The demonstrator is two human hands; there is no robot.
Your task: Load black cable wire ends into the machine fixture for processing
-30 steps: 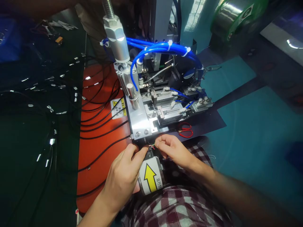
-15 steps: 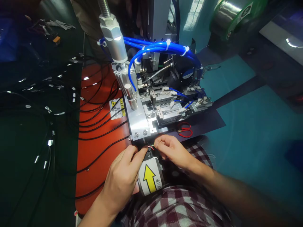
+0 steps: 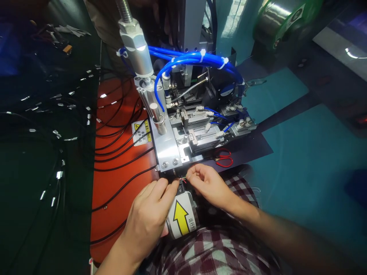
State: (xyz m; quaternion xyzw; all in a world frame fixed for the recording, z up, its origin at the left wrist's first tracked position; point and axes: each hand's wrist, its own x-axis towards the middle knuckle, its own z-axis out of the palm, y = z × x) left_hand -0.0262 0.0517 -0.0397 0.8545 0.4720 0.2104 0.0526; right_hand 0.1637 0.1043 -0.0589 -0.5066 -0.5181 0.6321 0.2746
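Observation:
My left hand (image 3: 149,217) pinches a black cable just below the front edge of a metal machine (image 3: 172,149), fingers pressed together. My right hand (image 3: 205,183) is closed in a pinch on the cable's thin coloured wire ends (image 3: 183,179), close to the left fingertips. Both hands sit at the machine's front slot. Under them is a round part with a yellow arrow label (image 3: 182,219).
Blue air hoses (image 3: 197,59) arch over the machine, with a silver cylinder (image 3: 137,46) at its left. Several black cables (image 3: 120,141) with metal plugs lie across the orange mat (image 3: 114,179) and dark table on the left. Red-handled scissors (image 3: 223,157) lie right of the machine.
The view has shifted slightly. Both hands stay pinched on the cable and wires at the machine's front, the left thumb and finger drawn a little closer together.

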